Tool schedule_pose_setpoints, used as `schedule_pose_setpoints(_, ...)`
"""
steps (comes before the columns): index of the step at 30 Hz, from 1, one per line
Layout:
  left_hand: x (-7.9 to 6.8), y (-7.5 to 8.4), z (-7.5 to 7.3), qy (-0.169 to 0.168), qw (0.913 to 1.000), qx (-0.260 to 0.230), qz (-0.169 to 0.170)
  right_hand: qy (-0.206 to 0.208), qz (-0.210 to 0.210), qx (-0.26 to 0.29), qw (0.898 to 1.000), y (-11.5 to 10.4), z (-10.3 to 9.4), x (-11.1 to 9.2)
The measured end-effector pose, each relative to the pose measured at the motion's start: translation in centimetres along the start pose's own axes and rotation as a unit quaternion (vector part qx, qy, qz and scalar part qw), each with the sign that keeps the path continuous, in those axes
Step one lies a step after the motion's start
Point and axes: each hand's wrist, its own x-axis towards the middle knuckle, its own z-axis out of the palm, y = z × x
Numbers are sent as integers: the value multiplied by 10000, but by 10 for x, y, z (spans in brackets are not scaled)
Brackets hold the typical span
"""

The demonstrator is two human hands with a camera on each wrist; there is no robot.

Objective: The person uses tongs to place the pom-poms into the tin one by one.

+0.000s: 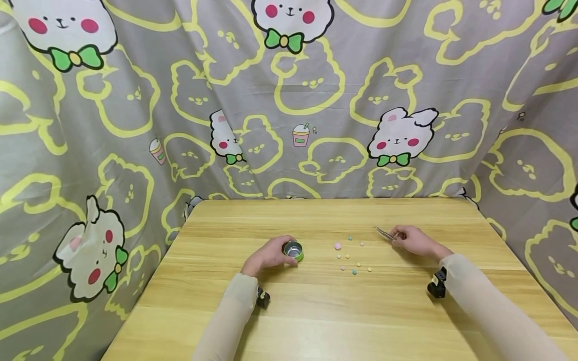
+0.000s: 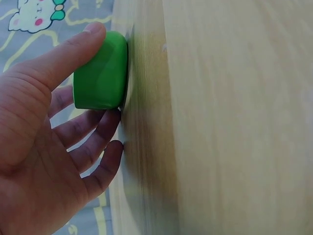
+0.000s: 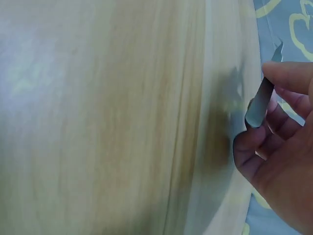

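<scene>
My left hand (image 1: 271,252) holds a small round green tin (image 1: 300,257) on the table, thumb on the near side and fingers round the far side. In the head view the tin is open at the top, with a silvery inside. The left wrist view shows the green wall of the tin (image 2: 100,73) against the thumb. On the right, my right hand (image 1: 414,240) pinches metal tweezers (image 1: 384,232) between thumb and fingers. Their thin tips point away to the left, and the right wrist view shows the tweezers (image 3: 261,100) above the wood.
Between the hands, several small coloured balls lie scattered on the wooden table (image 1: 316,311): a larger pink one (image 1: 337,246), a teal one (image 1: 354,272), a yellow one (image 1: 370,269) and others. A patterned grey curtain (image 1: 253,100) hangs behind the table's far edge and along both sides.
</scene>
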Motion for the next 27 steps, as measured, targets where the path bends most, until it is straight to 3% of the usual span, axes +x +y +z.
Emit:
schedule_pose_setpoints(8,2,-2,0,-70,9999,-93,-84,-119,-133,-23,9998,0,1,-5)
schedule_pose_setpoints(17,3,-4,-2,-142,9996,-216,-128,-470,6,797,9957,-5,8,-8)
schedule_pose_setpoints(20,3,-5,-2,-171,9994,-246,-144,-508,-59,557,9971,-6,10,-8)
schedule_pose_setpoints(27,4,-9,-1,-174,9991,-345,-201,-234,-556,-553,9966,-13,14,-7)
